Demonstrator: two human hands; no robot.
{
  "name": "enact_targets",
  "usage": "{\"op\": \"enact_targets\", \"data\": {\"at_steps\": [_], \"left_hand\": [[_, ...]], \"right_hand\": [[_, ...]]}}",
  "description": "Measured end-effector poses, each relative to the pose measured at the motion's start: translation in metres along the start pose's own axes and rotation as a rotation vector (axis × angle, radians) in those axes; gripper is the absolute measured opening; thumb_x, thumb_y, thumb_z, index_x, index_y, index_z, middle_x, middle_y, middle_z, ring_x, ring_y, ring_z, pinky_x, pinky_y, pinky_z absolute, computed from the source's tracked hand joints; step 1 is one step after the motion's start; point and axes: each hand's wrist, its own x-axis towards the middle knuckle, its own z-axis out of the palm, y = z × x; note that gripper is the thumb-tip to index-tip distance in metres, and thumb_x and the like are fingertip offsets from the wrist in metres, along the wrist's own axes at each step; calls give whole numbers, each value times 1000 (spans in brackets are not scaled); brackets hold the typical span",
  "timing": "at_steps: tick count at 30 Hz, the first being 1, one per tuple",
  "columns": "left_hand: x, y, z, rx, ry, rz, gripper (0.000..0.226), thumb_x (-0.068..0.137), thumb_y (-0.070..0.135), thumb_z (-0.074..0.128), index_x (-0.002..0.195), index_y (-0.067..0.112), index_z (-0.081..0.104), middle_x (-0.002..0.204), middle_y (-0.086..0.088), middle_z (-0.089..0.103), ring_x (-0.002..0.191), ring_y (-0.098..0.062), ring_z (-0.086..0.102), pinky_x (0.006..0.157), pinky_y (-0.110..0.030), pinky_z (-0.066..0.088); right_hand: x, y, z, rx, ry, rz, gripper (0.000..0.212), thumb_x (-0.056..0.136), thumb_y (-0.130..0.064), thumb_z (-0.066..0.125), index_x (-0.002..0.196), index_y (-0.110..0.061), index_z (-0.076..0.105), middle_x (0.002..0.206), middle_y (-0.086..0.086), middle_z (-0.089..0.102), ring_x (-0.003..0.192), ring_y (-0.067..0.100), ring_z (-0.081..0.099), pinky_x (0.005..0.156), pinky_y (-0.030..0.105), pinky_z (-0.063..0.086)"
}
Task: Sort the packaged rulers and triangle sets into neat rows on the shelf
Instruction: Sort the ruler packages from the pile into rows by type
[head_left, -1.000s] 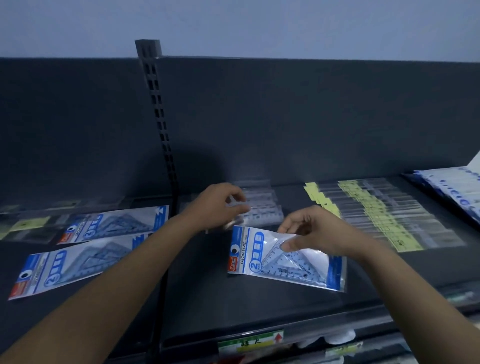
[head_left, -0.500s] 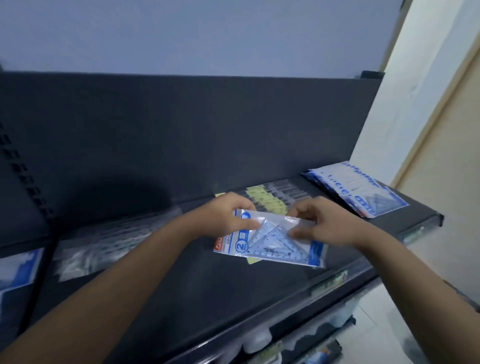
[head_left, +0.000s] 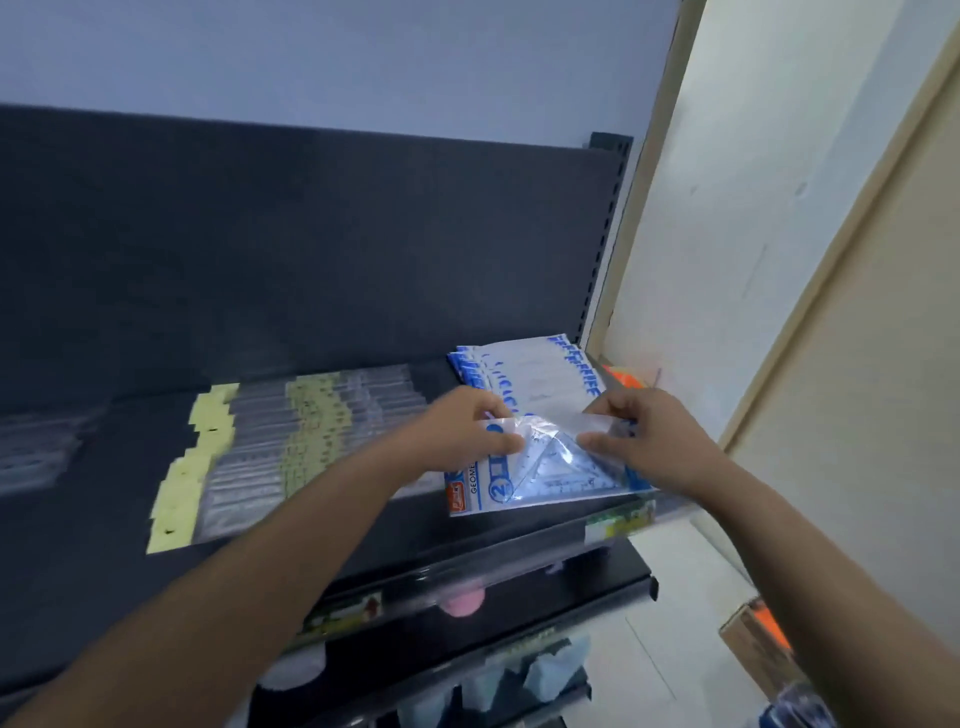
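A blue-and-white packaged triangle set (head_left: 540, 475) is held low over the right end of the dark shelf (head_left: 93, 582). My left hand (head_left: 467, 431) pinches its upper left part and my right hand (head_left: 649, 441) pinches its upper right edge. It overlaps the near end of a fanned row of matching triangle set packs (head_left: 535, 374) that runs back toward the shelf's rear panel. To the left lies an overlapping row of clear packaged rulers with yellow header cards (head_left: 270, 452).
More clear ruler packs (head_left: 36, 452) lie blurred at the far left. The shelf ends at a slotted upright (head_left: 605, 234) beside a cream wall (head_left: 779, 208). Lower shelves (head_left: 519, 613) hold goods; a cardboard box (head_left: 758, 639) stands on the floor.
Both hands have carried the triangle set to the right, from the shelf's middle to over the fanned row at the right end. My view swung right with them.
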Motion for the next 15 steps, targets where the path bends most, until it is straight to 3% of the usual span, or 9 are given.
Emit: {"op": "enact_targets", "data": {"at_steps": [3,6,10,12,15], "left_hand": [[31,6,18,59,55,-49,16,81,33,75,81,26,60,100,3,66,86,-12,64,73,-28,52],[63,1,28,154,84,-62,21,79,36,76,90,26,60,109,2,64,105,-13,61,82,-29,51],[91,-8,33,333,33,-59,29,71,42,80,90,33,59,88,17,57,78,3,55,61,-18,42],[98,-11,31,418,-19,-67,36,67,44,82,92,34,59,91,17,58,78,2,55,63,-19,43],[104,-11,30,464,-18,-37,47,63,48,84,100,32,59,102,17,60,90,-3,56,75,-22,48]], "right_hand": [[23,34,-14,-25,-37,-2,8,79,-16,73,77,-19,65,77,-3,65,74,12,58,68,27,44],[46,63,-13,-72,-100,-19,13,82,-18,71,74,-21,60,74,-7,60,72,7,54,61,15,39],[73,91,-7,-84,-217,-35,7,80,-16,72,83,-13,66,84,-1,66,82,18,61,77,30,48],[84,97,-10,-101,-291,-42,17,76,-27,77,89,-22,67,91,-5,66,85,14,61,79,28,51],[95,101,-13,-107,-428,-53,41,62,-42,85,96,-30,66,92,-12,65,82,6,59,70,22,50]]}}
